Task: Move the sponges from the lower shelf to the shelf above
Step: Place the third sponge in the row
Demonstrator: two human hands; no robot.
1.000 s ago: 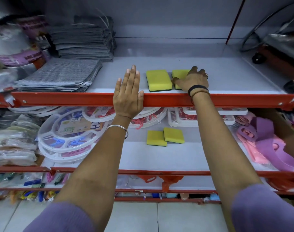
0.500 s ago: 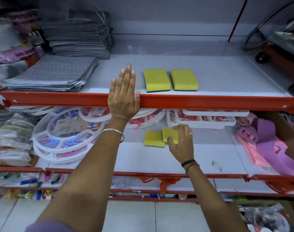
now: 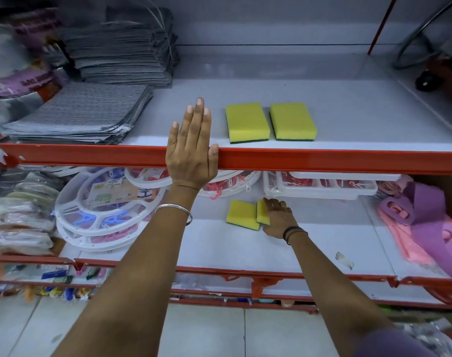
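Fingers (image 3: 277,203) of the right hand (image 3: 279,217) curl around a yellow sponge (image 3: 262,212) on the lower shelf (image 3: 245,251), tipping it up beside another sponge (image 3: 241,214). The left hand (image 3: 191,150) lies flat, fingers together, on the red shelf edge (image 3: 322,159). Two more sponges (image 3: 246,122) sit on the upper shelf (image 3: 361,119).

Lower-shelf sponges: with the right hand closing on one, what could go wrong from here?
1. The right hand grips the tilted sponge by its edge; the grip looks partial and might slip.
2. That sponge overlaps the flat sponge, which could get dragged toward the shelf edge.
3. Lifting could knock the sponge against the red shelf rail overhead.
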